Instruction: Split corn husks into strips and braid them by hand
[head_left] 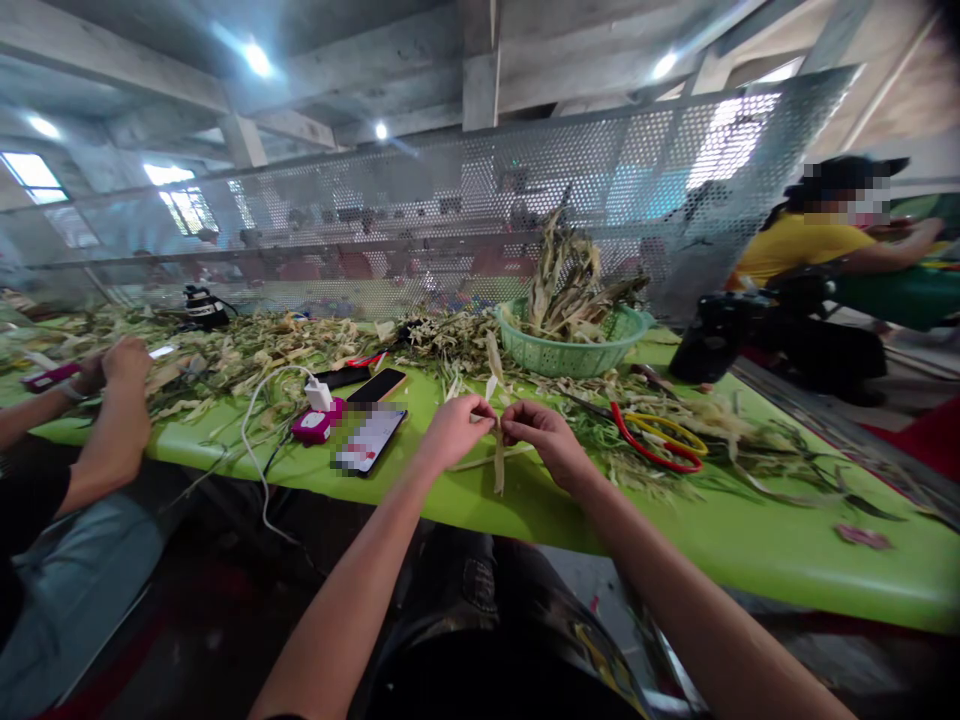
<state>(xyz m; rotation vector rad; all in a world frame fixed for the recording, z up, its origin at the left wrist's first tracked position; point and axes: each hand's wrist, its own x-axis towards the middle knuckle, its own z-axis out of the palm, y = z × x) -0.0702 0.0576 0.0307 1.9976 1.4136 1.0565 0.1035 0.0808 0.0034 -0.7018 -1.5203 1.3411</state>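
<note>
Husk [499,468], pinched by left hand [459,430] and right hand [551,438] at frame centre, looks unfinished, while the bunch [562,275] in the basket [562,354], right of centre, seems unworked

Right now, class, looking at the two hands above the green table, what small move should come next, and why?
Probably, slide the right hand a little down the pale strip while the left hand pinches it: both hands are close together on the strip, and its lower end extends beneath them, unheld.
</note>
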